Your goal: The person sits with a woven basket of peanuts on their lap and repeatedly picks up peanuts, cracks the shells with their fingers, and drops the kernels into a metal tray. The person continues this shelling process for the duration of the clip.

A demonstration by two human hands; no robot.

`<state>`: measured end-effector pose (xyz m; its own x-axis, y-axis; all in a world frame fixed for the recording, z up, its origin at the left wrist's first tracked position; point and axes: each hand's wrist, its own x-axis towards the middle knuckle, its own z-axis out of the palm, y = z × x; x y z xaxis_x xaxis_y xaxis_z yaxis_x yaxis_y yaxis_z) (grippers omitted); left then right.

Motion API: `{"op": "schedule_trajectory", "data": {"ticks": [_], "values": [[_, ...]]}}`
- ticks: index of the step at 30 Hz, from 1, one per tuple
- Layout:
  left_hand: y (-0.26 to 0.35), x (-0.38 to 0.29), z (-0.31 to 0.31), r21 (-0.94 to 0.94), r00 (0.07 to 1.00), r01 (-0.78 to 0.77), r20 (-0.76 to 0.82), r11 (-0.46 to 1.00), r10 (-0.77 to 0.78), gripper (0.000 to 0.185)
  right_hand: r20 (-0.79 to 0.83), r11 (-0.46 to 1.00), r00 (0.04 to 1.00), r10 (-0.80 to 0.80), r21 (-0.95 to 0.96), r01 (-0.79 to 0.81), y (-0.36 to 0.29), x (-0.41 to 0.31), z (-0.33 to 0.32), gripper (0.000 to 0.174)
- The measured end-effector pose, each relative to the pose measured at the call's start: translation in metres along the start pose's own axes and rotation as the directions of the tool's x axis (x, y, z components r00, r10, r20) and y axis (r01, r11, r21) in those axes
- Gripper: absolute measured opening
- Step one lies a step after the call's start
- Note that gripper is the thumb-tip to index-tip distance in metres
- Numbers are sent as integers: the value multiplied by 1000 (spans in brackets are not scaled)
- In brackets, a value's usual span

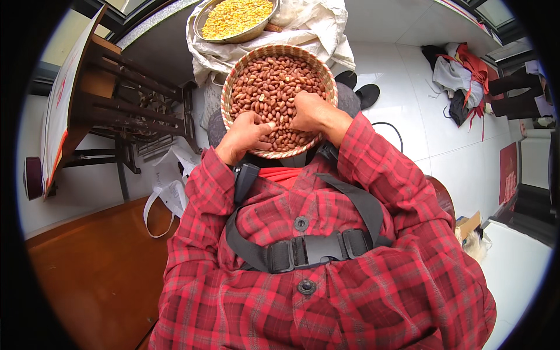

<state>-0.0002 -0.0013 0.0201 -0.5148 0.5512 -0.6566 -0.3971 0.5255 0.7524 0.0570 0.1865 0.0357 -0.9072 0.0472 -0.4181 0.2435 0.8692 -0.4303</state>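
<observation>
A round woven basket [331, 94] with a red-and-cream rim rests on my lap, full of shelled peanuts [271, 83] in reddish skins. Over the near left part of the nuts is my left hand [249, 134], its thumb and fingers bent around something small and pale at the thumb tip, perhaps a nut. My right hand [313, 114] reaches into the nuts on the right side, knuckles up. Its fingertips are down among the peanuts, so what they hold is hidden. A few nuts look paler than the others.
Beyond the basket, a metal bowl of yellow corn kernels [236, 17] stands on a white woven sack [323, 26]. A dark treadle frame [144, 109] is at left, above a white bag [170, 197]. Clothes [463, 74] lie on the tiled floor at right, near a cable [396, 129].
</observation>
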Motion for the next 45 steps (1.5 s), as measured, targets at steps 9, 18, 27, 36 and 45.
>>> {"op": "schedule_trajectory", "data": {"ticks": [9, 18, 27, 36, 45], "values": [[-1, 3, 13, -489, 974, -97, 132, 867, 183, 36, -222, 923, 973, 70, 383, 21, 1, 0, 29, 35], [5, 6, 21, -413, 952, -293, -42, 863, 303, 35, -341, 674, 940, 2, 695, 251, 12, -1, 37, 31], [16, -8, 0, -269, 921, -380, -200, 885, 334, 22, -377, 770, 926, -14, 587, 251, 15, -2, 12, 33], [7, -29, -13, -227, 947, -266, -242, 937, 210, 25, -432, 961, 900, -60, 220, 170, 27, -16, -14, 34], [6, -44, -16, -187, 968, -197, -195, 962, 160, 39, -248, 999, 968, -36, -37, 27, 16, -21, -15, 17]]}}
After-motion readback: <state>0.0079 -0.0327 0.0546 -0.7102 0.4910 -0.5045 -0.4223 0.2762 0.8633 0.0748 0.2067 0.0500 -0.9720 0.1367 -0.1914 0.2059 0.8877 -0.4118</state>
